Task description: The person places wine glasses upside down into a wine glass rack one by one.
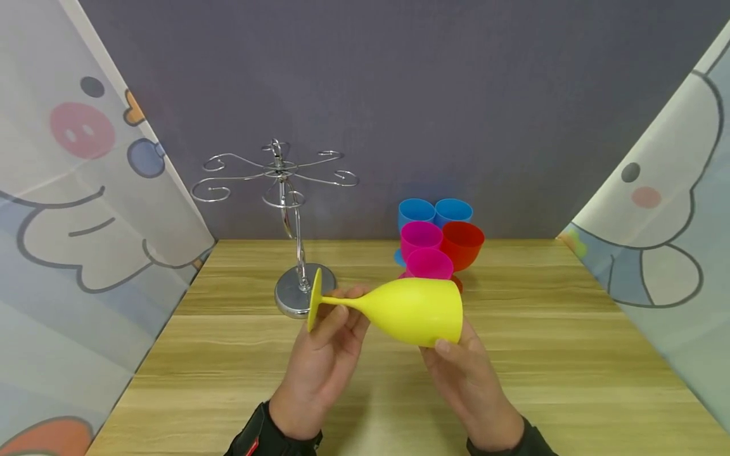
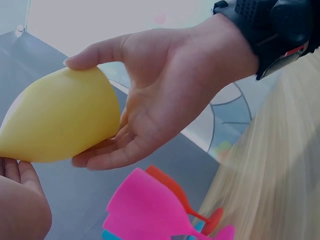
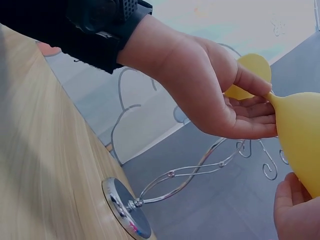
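A yellow plastic wine goblet (image 1: 413,313) is held up sideways over the table, its foot to the left and its mouth to the right. My left hand (image 1: 327,364) pinches the thin stem near the foot between thumb and fingers. At the bowl's rim end, my right hand (image 1: 473,386) grips with the thumb on the near side and the fingers beneath. The left wrist view shows the right hand (image 2: 165,90) spread around the rim end of the bowl. From the right wrist, the left hand (image 3: 200,85) appears with its thumb along the stem.
A chrome stemware rack (image 1: 301,253) with curled wire arms stands at the back left. Right of it are two blue goblets (image 1: 416,212), two pink goblets (image 1: 422,237) and a red goblet (image 1: 464,247), upright. A grey panel (image 1: 513,126) and printed side panels (image 1: 656,190) border the wooden table (image 1: 570,367).
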The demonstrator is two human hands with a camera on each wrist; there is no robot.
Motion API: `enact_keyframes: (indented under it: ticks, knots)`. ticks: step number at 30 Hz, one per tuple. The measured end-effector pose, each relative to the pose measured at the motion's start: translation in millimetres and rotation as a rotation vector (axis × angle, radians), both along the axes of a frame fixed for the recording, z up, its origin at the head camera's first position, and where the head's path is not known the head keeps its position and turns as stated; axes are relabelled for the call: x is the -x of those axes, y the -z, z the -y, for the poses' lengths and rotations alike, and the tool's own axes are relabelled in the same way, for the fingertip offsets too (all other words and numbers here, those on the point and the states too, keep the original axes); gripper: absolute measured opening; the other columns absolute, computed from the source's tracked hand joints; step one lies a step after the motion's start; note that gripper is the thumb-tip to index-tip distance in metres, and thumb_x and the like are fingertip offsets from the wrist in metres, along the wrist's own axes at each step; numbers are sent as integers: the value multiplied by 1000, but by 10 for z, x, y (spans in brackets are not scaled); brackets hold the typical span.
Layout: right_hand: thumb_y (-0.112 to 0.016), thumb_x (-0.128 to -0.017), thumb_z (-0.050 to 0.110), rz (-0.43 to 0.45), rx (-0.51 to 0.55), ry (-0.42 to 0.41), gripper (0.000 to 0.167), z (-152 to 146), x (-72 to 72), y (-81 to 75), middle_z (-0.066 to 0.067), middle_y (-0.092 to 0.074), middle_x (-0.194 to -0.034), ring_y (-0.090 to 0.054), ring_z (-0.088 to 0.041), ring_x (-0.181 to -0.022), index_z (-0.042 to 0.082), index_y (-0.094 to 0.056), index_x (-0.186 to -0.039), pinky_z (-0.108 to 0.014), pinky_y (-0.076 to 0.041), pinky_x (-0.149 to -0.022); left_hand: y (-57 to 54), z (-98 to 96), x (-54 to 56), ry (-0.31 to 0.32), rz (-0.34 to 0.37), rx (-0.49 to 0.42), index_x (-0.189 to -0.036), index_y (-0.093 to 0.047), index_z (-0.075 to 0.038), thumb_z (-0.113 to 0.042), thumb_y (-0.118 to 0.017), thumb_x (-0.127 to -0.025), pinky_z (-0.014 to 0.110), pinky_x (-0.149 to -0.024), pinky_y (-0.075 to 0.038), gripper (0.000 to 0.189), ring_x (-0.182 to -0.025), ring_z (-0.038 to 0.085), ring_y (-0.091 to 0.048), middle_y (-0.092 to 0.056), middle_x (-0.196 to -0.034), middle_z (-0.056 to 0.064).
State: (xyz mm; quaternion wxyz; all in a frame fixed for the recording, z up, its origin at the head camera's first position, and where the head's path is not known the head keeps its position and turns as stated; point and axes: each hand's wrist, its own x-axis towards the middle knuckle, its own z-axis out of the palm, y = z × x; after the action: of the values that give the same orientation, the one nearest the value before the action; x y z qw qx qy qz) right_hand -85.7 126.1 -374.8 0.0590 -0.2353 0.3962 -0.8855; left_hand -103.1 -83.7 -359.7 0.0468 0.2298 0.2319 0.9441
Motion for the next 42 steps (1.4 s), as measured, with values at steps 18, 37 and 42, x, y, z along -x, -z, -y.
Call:
enact_keyframes:
  ticks: [18,37,42]
  knots:
    - [-51,-97,-2,19,-137,53,53,8,4,44,-5,-58,-134,-55,-17,-118,5,-43,-149,-34,-38,-116,5,89,74,-41,-50,63,-111,-76,-12,5,-52,-104,36,-115,-41,31,-118,20,-65,-75,-119,4]
    - [-52,-99,0,-12,-132,56,61,-46,34,55,-17,-39,-158,-46,-26,-140,2,-29,-155,-36,-35,-119,-274,317,84,-252,-144,291,-111,-75,-10,6,-57,-102,41,-112,-45,26,-116,28,-64,-73,-116,9]
    - [-50,-100,0,-27,-163,66,62,-69,53,76,-19,-37,-156,-42,-30,-140,-2,-24,-155,-37,-35,-119,-360,324,37,-430,-85,525,-108,-74,-11,3,-63,-99,40,-106,-47,20,-118,33,-59,-72,-115,14]
